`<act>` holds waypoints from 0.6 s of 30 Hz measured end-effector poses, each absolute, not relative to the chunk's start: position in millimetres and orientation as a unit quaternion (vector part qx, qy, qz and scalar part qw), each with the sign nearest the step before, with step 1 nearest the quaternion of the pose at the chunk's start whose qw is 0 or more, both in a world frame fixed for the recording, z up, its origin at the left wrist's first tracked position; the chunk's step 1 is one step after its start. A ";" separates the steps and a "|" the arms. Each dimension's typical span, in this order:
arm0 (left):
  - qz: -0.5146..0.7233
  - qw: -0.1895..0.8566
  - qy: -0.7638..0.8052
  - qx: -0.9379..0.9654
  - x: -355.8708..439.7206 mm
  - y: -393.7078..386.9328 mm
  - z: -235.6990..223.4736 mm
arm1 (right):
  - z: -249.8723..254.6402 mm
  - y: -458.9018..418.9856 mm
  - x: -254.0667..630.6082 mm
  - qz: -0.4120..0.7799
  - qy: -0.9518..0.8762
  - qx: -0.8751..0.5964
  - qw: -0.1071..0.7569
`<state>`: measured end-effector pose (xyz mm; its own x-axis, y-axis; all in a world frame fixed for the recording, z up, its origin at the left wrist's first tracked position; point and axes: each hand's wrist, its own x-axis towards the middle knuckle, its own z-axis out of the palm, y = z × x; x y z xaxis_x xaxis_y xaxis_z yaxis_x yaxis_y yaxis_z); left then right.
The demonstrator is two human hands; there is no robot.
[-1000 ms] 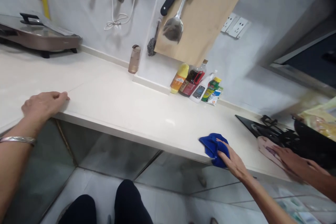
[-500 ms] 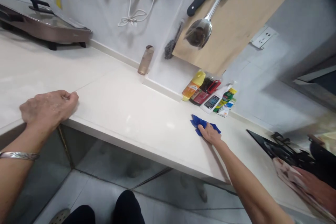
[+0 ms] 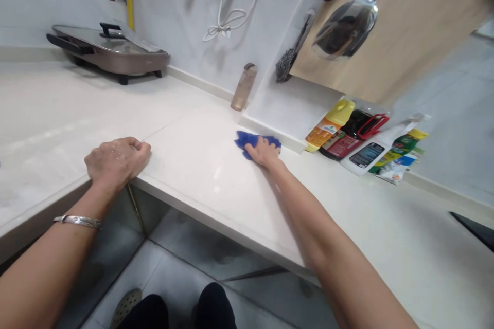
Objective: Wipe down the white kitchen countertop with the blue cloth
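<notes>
A crumpled blue cloth [image 3: 247, 140] lies against the white countertop [image 3: 193, 164], close to the low wall ledge. My right hand [image 3: 264, 152] presses on the cloth with its fingers bent over it. At the counter's front edge, near the inner corner, my left hand [image 3: 116, 162] rests with its fingers curled closed; water drops show on its back. Whatever those fingers may hold is hidden from view. A silver bracelet [image 3: 78, 221] circles the left wrist.
A brown electric pan [image 3: 119, 61] with a glass lid stands back left. A translucent bottle [image 3: 244, 87] stands by the wall. Several bottles, one a white spray bottle [image 3: 366, 154], line the wall under a hanging board [image 3: 417, 25] and a ladle [image 3: 347, 28]. A black hob edge [image 3: 474, 231] shows at right.
My right hand has slid the blue cloth leftward along the counter, from in front of the bottles to beside the wall ledge. The view has swung right; my left hand stays at the edge.
</notes>
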<state>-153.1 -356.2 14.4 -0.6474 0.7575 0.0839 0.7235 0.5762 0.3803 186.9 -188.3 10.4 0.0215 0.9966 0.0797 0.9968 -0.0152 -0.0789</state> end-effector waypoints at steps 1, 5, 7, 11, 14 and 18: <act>0.193 0.042 0.886 0.419 -153.0 -356.5 14.8 | 11.0 -187.7 175.7 0.003 -0.714 -0.697 0.063; 0.184 0.046 0.888 0.420 -153.8 -355.9 16.3 | 11.1 -193.8 165.2 0.013 -0.751 -0.656 0.077; 0.182 0.050 0.888 0.419 -154.7 -355.0 16.7 | 8.8 -203.9 174.4 0.012 -0.779 -0.623 0.077; 0.183 0.058 0.887 0.420 -155.3 -355.0 18.8 | 1.1 -241.8 203.4 0.006 -0.834 -0.546 0.073; 0.184 0.066 0.886 0.421 -154.9 -356.7 21.6 | -5.0 -283.8 230.6 0.001 -0.860 -0.505 0.075; 0.183 0.065 0.876 0.441 -156.3 -357.9 22.9 | -12.2 -345.7 274.8 -0.005 -0.862 -0.500 0.085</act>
<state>-156.3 -357.9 22.9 -0.6019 0.7972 0.0477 0.7496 0.5434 0.3779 274.8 -345.7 -12.2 -0.4849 0.8612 0.1523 0.8631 0.4993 -0.0760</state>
